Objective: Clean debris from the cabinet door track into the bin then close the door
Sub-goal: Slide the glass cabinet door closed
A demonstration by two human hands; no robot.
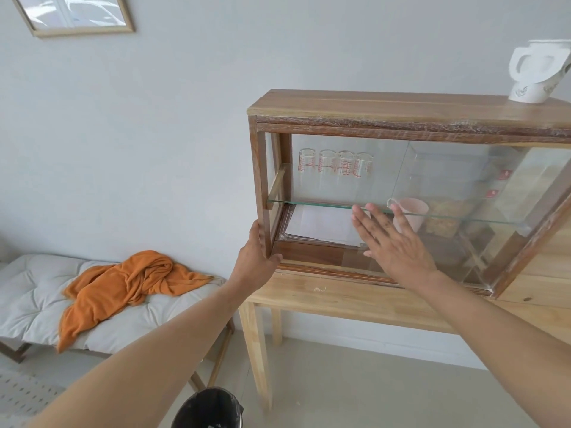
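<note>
Right hand (398,242) fingers spread flat on sliding glass door (448,193): fragile, slippery, push by palm friction; left hand (256,257) grips wooden cabinet corner post (262,186).

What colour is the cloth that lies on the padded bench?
The cloth is orange, plain with no pattern; the head view shows it clearly.

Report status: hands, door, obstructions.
Left hand gripping cabinet corner post. Right hand flat on glass door. Bin below. Nothing blocking track.

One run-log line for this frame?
left hand: gripping cabinet corner | right hand: flat on glass door | bin: below
</note>
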